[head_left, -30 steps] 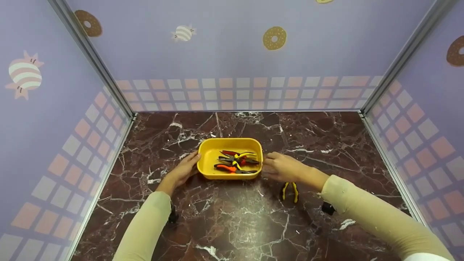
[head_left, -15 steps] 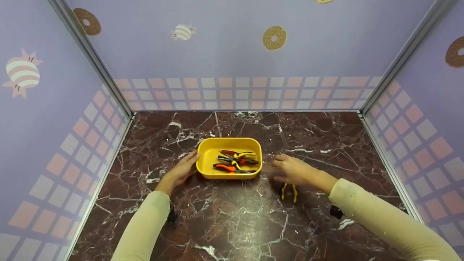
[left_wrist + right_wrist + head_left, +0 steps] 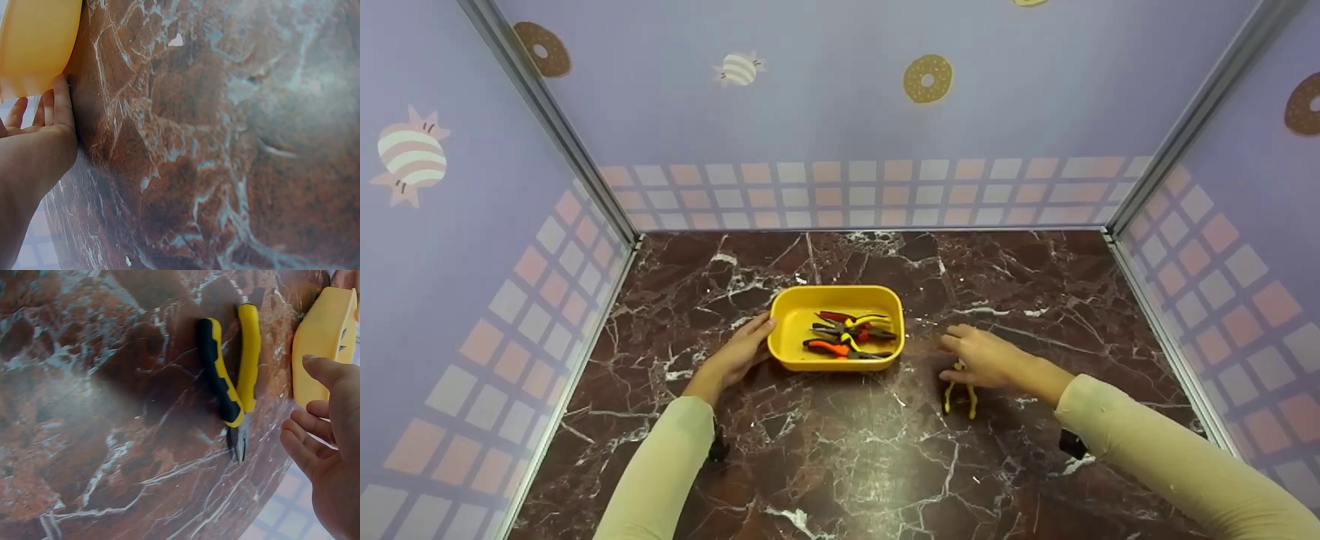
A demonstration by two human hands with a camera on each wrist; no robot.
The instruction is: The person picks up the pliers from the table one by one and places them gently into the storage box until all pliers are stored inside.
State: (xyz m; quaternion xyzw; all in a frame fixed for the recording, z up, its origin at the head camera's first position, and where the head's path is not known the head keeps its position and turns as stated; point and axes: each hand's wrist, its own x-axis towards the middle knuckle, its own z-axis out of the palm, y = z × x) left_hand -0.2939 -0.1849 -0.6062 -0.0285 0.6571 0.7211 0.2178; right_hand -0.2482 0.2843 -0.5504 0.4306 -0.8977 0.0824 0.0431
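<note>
A yellow plastic bin (image 3: pixel 795 365) stands mid-table with several pliers (image 3: pixel 851 334) inside, their handles red, orange and yellow. My left hand (image 3: pixel 739 352) touches the bin's left side, its fingers fairly straight along the wall in the left wrist view. Another pair of pliers (image 3: pixel 229 382), with yellow-and-black handles spread apart, lies on the table right of the bin. My right hand (image 3: pixel 986 358) hovers over the head of these pliers, hiding it in the head view. In the right wrist view the fingers are loosely bent, apart from the pliers, with nothing in them.
The dark red marbled table (image 3: pixel 840 457) is enclosed by lilac walls (image 3: pixel 840 112) at the back and both sides. Metal strips (image 3: pixel 577 142) run along the corners. Black wrist cameras (image 3: pixel 718 444) sit under both sleeves.
My right hand has moved away from the bin's right side, to the right, and is now over the loose pliers. The left hand stays at the bin.
</note>
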